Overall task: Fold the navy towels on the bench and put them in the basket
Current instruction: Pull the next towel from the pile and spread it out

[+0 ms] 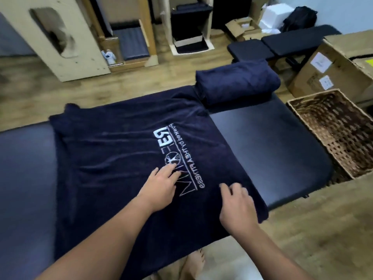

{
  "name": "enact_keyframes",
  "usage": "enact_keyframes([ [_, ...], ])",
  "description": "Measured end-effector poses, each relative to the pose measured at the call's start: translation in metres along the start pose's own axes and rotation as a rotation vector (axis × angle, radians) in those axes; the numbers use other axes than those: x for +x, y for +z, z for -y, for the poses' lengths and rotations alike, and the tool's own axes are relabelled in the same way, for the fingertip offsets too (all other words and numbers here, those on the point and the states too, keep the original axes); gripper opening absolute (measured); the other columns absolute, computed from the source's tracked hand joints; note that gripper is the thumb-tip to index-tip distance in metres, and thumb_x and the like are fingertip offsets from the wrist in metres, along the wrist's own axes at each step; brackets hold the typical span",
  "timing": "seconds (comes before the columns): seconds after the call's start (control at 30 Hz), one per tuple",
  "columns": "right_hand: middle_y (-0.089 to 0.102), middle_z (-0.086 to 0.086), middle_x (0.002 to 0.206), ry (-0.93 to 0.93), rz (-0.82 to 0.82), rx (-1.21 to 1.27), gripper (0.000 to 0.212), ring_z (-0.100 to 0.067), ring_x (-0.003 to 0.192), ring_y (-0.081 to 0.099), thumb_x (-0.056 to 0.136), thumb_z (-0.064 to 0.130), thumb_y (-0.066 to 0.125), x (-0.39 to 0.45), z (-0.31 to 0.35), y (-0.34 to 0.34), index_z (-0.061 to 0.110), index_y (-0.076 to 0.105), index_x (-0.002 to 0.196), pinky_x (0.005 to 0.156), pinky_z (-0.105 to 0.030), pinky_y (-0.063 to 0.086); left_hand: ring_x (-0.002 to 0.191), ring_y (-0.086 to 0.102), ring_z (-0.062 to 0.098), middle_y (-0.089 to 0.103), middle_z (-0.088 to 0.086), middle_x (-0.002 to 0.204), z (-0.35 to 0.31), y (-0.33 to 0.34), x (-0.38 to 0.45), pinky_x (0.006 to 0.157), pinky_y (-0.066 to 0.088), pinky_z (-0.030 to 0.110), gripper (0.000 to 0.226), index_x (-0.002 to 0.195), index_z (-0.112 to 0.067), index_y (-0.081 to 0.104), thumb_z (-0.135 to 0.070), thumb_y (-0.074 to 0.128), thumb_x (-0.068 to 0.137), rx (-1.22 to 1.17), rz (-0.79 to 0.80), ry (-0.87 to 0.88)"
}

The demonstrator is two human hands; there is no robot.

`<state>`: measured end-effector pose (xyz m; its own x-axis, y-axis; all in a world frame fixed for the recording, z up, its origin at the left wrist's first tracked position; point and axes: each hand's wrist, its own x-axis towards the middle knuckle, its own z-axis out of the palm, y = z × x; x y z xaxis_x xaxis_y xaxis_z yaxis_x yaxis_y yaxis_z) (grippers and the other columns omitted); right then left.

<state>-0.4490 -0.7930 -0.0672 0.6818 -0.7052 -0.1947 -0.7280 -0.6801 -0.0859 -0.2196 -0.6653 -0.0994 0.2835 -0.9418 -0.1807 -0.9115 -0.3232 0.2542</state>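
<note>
Bench [272, 142] beside wicker basket [331, 128], both hands' grip slack on spread towel [113, 150].

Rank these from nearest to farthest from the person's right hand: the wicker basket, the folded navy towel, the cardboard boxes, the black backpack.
From the right hand, on the spread towel's near right edge:
1. Wicker basket, on the floor right of the bench.
2. Folded navy towel, on the bench's far end.
3. Cardboard boxes, behind the basket.
4. Black backpack, far corner.

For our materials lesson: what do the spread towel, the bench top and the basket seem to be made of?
Spread towel: soft, plush cloth, probably terry or velour; it wrinkles and looks matte.
Bench top: smooth padded vinyl or leather-like cover, with a faint sheen.
Basket: woven wicker or rattan, with brown interlaced strands.
</note>
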Motion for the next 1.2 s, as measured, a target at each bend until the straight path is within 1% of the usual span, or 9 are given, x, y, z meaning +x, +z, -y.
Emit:
enact_keyframes([
  [0.1,0.051,-0.007,0.125,-0.258,0.122,0.0,0.06,-0.034,0.107,0.054,0.077,0.04,0.071,-0.01,0.059,0.005,0.026,0.054,0.132,0.08,-0.048,0.05,0.148,0.035,0.025,0.039,0.006,0.159,0.028,0.008,-0.058,0.119,0.031,0.051,0.053,0.146,-0.016,0.052,-0.028,0.063,0.096,0.056,-0.066,-0.142],
  [0.2,0.006,-0.01,0.164,-0.421,0.312,-0.037,0.077,-0.041,0.148,0.012,0.091,0.056,0.056,-0.025,0.109,0.011,0.036,0.018,0.155,0.113,-0.066,0.022,0.145,0.041,0.026,0.044,0.009,0.156,0.052,0.017,-0.116,0.113,0.039,0.057,0.057,0.143,-0.014,0.056,-0.033,0.07,0.091,0.071,-0.132,-0.325],
  [0.33,-0.02,-0.01,0.165,-0.504,0.389,-0.084,0.09,-0.045,0.15,-0.015,0.091,0.059,0.057,-0.047,0.157,0.021,0.039,-0.002,0.157,0.113,-0.074,0.003,0.142,0.043,0.034,0.043,0.019,0.154,0.073,0.026,-0.185,0.116,0.038,0.051,0.057,0.142,-0.004,0.056,-0.029,0.067,0.092,0.091,-0.201,-0.513],
  [0.5,-0.025,-0.012,0.164,-0.487,0.409,-0.164,0.094,-0.046,0.15,-0.018,0.091,0.039,0.061,-0.064,0.193,0.027,0.038,-0.006,0.158,0.115,-0.072,0.007,0.11,0.057,0.045,0.051,0.026,0.134,0.074,0.025,-0.242,0.084,0.054,0.055,0.051,0.134,0.0,0.057,-0.019,0.072,0.088,-0.07,-0.389,-0.798],
  [0.67,-0.024,-0.007,0.165,-0.502,0.435,-0.147,0.096,-0.048,0.149,-0.017,0.085,0.026,0.057,-0.071,0.231,0.028,0.044,-0.004,0.157,0.114,-0.074,0.009,0.093,0.049,0.039,0.048,0.019,0.113,0.086,0.006,-0.271,0.079,0.041,0.044,0.018,0.108,-0.001,0.054,0.001,0.043,0.095,-0.453,-0.429,-1.218],
  [0.83,-0.025,-0.004,0.165,-0.488,0.438,-0.138,0.098,-0.046,0.15,-0.019,0.082,0.026,0.056,-0.069,0.258,0.031,0.047,-0.003,0.156,0.113,-0.075,0.01,0.073,0.05,0.026,0.058,0.007,0.084,0.108,-0.007,-0.271,0.059,0.039,0.033,0.017,0.082,-0.005,0.053,-0.002,0.038,0.09,-0.682,-0.273,-1.178],
  [0.97,-0.024,0.0,0.166,-0.455,0.494,-0.092,0.09,-0.046,0.15,-0.017,0.089,0.043,0.058,-0.061,0.274,0.03,0.055,-0.005,0.153,0.111,-0.078,0.012,0.061,0.03,0.018,0.037,-0.001,0.063,0.107,-0.011,-0.266,0.05,0.026,0.029,0.028,0.066,-0.015,0.035,0.003,0.036,0.087,-0.876,-0.3,-1.102],
  [1.13,-0.026,-0.002,0.165,-0.399,0.567,-0.099,0.099,-0.048,0.15,-0.018,0.091,0.042,0.066,-0.055,0.287,0.025,0.059,-0.011,0.15,0.106,-0.081,0.015,0.066,0.052,0.021,0.061,0.007,0.073,0.103,-0.01,-0.268,0.061,0.044,0.038,0.018,0.091,-0.014,0.061,-0.011,0.044,0.096,-1.266,-0.408,-1.084],
  [1.2,-0.026,-0.003,0.165,-0.39,0.58,-0.104,0.1,-0.049,0.15,-0.017,0.092,0.04,0.068,-0.055,0.29,0.023,0.058,-0.011,0.15,0.106,-0.081,0.017,0.058,0.052,0.022,0.063,0.012,0.073,0.1,-0.007,-0.267,0.053,0.042,0.034,0.025,0.091,-0.016,0.063,-0.006,0.04,0.094,-1.417,-0.391,-1.169],
])
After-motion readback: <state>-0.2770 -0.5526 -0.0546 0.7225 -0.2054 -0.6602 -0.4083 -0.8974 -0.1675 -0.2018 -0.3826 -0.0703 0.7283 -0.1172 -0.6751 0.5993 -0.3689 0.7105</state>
